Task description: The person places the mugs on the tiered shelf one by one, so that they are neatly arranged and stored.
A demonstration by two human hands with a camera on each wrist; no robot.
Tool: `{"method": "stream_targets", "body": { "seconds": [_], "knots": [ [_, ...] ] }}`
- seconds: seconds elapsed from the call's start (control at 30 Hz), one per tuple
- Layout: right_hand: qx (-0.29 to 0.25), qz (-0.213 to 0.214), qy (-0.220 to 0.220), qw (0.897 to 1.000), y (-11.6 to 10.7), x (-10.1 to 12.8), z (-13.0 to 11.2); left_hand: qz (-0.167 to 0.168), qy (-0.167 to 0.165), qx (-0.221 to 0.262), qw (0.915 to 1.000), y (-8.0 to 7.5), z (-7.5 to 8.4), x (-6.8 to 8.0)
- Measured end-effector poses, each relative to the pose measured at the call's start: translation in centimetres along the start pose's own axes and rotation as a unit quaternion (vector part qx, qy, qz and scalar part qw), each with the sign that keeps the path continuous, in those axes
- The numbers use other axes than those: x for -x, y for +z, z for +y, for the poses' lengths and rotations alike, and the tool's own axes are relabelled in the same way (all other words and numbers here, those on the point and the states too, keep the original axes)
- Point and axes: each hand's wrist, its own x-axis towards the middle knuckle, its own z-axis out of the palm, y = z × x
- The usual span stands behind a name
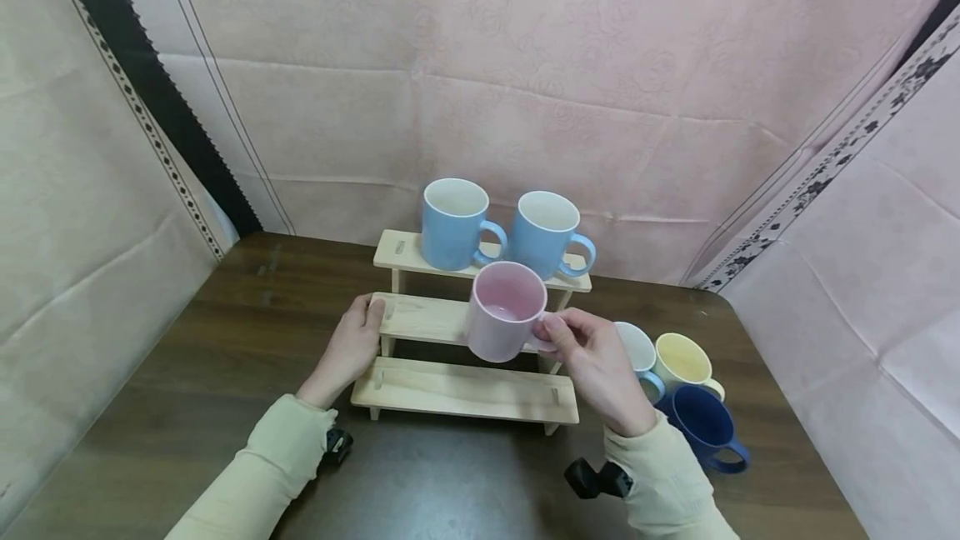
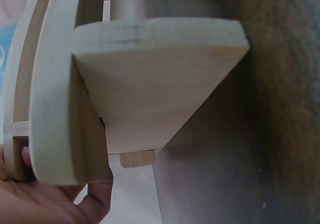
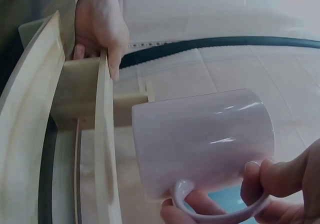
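Observation:
My right hand [image 1: 596, 365] pinches the handle of a pink mug [image 1: 501, 323], held upright over the middle step of a three-tier wooden stand [image 1: 427, 319]. In the right wrist view, thumb and fingers close round the handle of that mug [image 3: 205, 141], whose base faces the step. My left hand [image 1: 348, 357] grips the left end of the middle step, thumb on top; in the left wrist view its fingers [image 2: 95, 201] curl under the board. Two light blue mugs, one at left [image 1: 450, 227] and one at right [image 1: 542, 236], stand on the top step, handles to the right.
Right of the stand, a navy mug [image 1: 701, 419], a yellow mug [image 1: 681, 361] and a white-lined mug with a blue handle [image 1: 636, 348] cluster on the dark wooden table [image 1: 420, 482]. My right forearm partly covers them. Pale cloth [image 1: 525, 90] hangs behind and at both sides.

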Motion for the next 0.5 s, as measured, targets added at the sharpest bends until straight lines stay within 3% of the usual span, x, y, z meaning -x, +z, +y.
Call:
{"method": "stream_targets", "body": {
  "seconds": [0.5],
  "knots": [
    [-0.02, -0.034, -0.014, 0.999, 3.8, -2.5, -0.4, 0.013, 0.007, -0.009, 0.9999, 0.1, 0.0, -0.1]
  ]
}}
